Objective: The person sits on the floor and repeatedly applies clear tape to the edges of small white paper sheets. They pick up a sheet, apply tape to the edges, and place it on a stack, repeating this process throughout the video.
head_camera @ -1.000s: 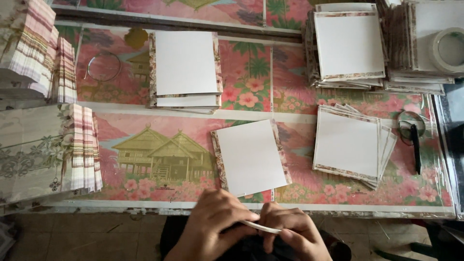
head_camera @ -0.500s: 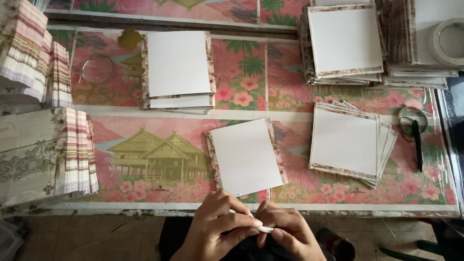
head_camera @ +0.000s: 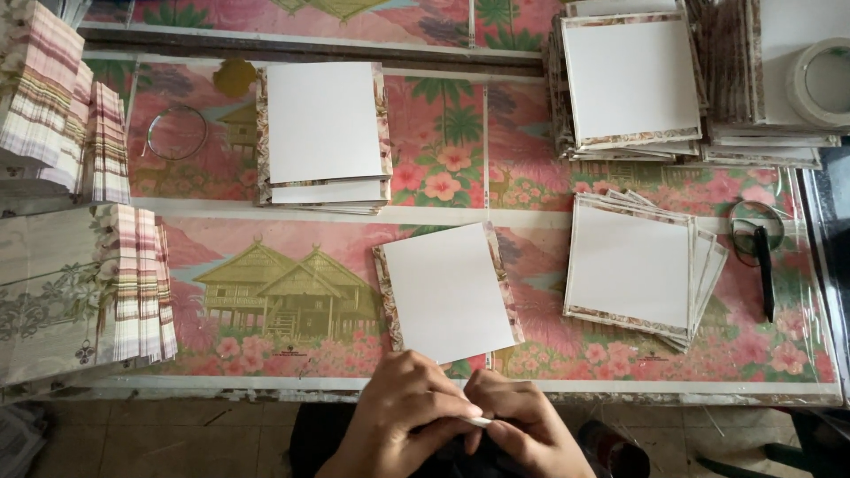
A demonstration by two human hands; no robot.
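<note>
Hands: the left hand (head_camera: pixel 398 416) and right hand (head_camera: pixel 522 434) met just below the near edge of the worktop (head_camera: pixel 531 386), fingers curled together and pinching a small white strip (head_camera: pixel 479 422) between them; both were closed on it.
White strip: it sat just short of the single card (head_camera: pixel 447 292), off the worktop; only a short pale end showed between the fingertips, so its full length could not be told.
Handling: it looked thin, light and limp, likely paper or tape, easy to crease or tear; a fingertip pinch near its end seemed the right hold.
Single card: a white sheet on a floral-edged backing lay slightly tilted, just beyond the hands on the worktop's near half. It seemed stiff and light, best lifted by an edge.
Right of the single card: a fanned pile of similar cards (head_camera: pixel 633 265), and farther right a dark pen-like tool (head_camera: pixel 765 265) lying across a clear ring.
Left of the single card: a thick stack of striped and patterned sheets (head_camera: pixel 88 292) at the worktop's left end.
Beyond the single card: a neat card stack (head_camera: pixel 323 133), with a thin wire ring (head_camera: pixel 176 133) to its left.
Far right of the single card: a taller card stack (head_camera: pixel 630 80) and a tape roll (head_camera: pixel 823 80) on top of more piles.
</note>
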